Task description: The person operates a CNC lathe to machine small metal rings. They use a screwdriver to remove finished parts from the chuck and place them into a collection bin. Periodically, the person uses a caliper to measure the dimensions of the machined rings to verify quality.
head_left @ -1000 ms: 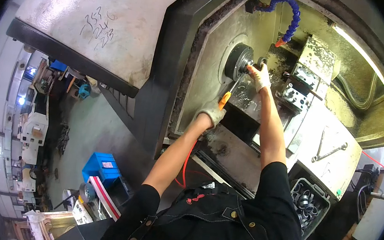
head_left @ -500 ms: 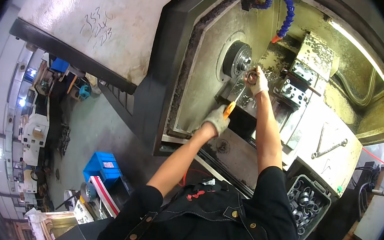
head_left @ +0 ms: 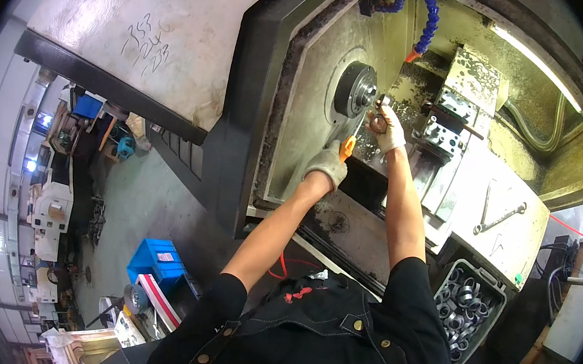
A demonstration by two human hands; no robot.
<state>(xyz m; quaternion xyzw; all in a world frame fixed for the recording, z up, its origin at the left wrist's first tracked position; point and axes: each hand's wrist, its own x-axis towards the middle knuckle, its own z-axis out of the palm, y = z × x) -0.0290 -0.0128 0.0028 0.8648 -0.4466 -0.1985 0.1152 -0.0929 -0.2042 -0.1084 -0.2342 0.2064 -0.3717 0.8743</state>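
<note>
Metal ring (head_left: 378, 125) grasped in outstretched gloved right hand (head_left: 390, 134), left hand (head_left: 327, 164) lower and nearer, clenched around orange-handled tool (head_left: 347, 147)

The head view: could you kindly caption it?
Left hand grips an orange-handled tool; right hand holds a metal ring near a round black chuck.

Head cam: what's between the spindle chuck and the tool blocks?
The gloved right hand, holding a metal ring, sits between the spindle chuck and the tool blocks; it shows in the head view.
</note>
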